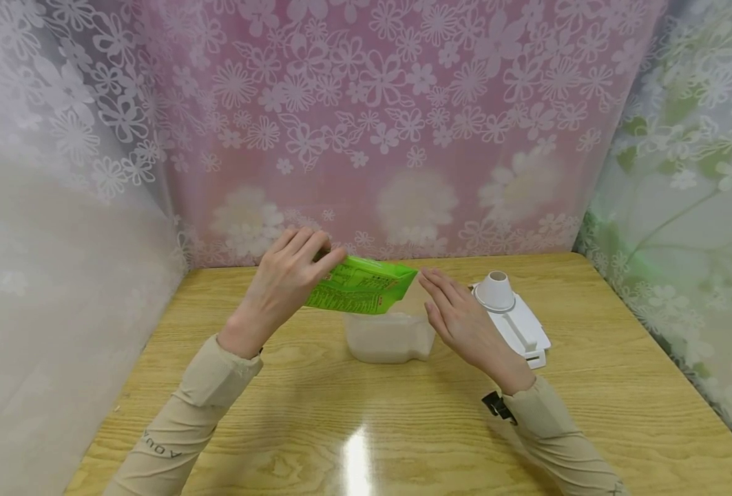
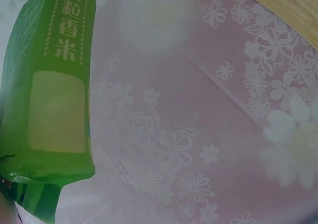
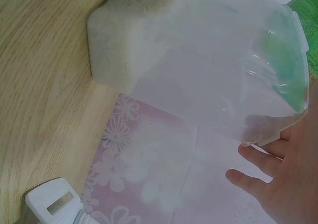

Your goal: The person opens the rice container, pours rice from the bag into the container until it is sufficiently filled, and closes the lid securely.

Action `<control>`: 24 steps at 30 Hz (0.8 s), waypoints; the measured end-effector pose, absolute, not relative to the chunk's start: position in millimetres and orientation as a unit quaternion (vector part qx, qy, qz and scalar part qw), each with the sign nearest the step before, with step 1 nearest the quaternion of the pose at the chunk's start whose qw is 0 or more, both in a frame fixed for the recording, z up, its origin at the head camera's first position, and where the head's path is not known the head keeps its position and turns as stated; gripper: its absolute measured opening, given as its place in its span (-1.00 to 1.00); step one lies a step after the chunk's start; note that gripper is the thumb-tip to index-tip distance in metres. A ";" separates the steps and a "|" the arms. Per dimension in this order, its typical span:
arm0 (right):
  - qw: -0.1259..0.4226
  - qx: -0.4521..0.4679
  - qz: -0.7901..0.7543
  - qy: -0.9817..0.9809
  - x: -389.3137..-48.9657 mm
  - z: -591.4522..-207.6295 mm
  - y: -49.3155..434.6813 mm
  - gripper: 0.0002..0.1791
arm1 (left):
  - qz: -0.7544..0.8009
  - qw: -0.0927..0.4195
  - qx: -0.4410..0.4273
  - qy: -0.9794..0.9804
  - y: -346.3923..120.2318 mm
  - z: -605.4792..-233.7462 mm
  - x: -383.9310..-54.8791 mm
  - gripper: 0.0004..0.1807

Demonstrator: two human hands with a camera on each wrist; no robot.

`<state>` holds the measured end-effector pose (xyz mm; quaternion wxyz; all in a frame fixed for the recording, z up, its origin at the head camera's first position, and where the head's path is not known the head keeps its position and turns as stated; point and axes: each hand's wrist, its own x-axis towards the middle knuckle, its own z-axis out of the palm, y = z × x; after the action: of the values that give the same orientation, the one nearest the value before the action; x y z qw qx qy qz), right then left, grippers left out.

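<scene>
Head view, from the left: a pale floral sheet [image 1: 49, 207] hangs beside the wood-grain worktop [image 1: 279, 427], and a pink one [image 1: 366, 103] hangs behind it. A beige sleeve [image 1: 176, 413] leads to the left hand [image 1: 290, 275], its fingers and thumb gripping one end of a green rice bag [image 1: 366, 286]. The bag is held aloft, tipped sideways, its right end above a translucent plastic container [image 1: 387, 341] that stands on the worktop; the left wrist view shows large printed characters on the packet. Pale contents show through the container's lower wall in the right wrist view. Next comes the right hand [image 1: 465, 320], fingers fairly straight and touching the container's rim, close to the bag's right end. Farther right, a flat white lid [image 1: 520, 334] with a slotted tab lies on the worktop, with a white cone-shaped cup [image 1: 496, 293] at its far end. Another floral sheet [image 1: 700, 207] closes the right side.
</scene>
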<state>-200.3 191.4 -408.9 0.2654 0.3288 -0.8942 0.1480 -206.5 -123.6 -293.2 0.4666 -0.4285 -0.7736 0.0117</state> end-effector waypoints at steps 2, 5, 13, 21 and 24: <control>0.264 0.329 0.149 -0.895 -200.5 -408.8 191.6 -0.47 | 0.012 0.466 -0.429 -0.774 -123.3 -292.6 -206.1 -0.88; 0.261 0.327 0.148 -0.896 -201.0 -408.5 191.6 -0.47 | 0.016 0.467 -0.428 -0.773 -122.9 -292.3 -205.8 -0.89; 0.258 0.327 0.148 -0.897 -202.1 -409.0 192.2 -0.47 | 0.012 0.473 -0.426 -0.771 -122.4 -292.2 -206.1 -0.88; 0.266 0.331 0.149 -0.893 -204.7 -410.1 193.4 -0.46 | 0.018 0.473 -0.425 -0.772 -121.3 -291.8 -205.9 -0.88; 0.268 0.333 0.151 -0.891 -205.4 -410.8 193.9 -0.47 | 0.020 0.474 -0.426 -0.770 -120.3 -291.2 -205.3 -0.89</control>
<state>-205.4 193.9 -410.8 0.2684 0.3332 -0.8911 0.1508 -205.3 -120.3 -291.2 0.4737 -0.4262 -0.7704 0.0199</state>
